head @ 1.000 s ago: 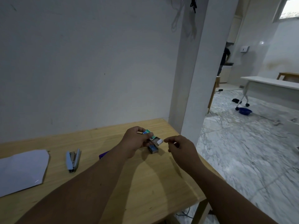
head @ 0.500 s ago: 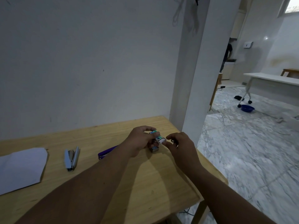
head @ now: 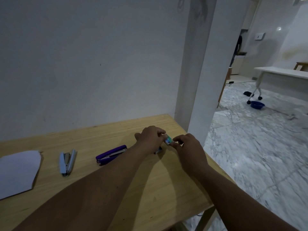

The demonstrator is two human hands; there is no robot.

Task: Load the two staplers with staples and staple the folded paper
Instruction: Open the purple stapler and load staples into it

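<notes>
1. Wooden surface (head: 103, 194) carries everything; taking the purple stapler (head: 111, 154) as landmark.
2. Two staplers: the purple one, plus a light blue stapler (head: 67, 162) to its left, lying opened up.
3. One folded paper (head: 17, 172), further left of that.
4. Two hands: left hand (head: 150, 138) and right hand (head: 186, 147) both pinch one small staple box (head: 168, 140), right of the purple stapler.
5. One small dark box (head: 158, 150) sits under the left hand, can't tell what.

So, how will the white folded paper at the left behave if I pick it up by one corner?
The folded paper looks thin and flat, so it would probably droop and feel very light. Lying flush on the wooden table, it may slide rather than lift.
</notes>
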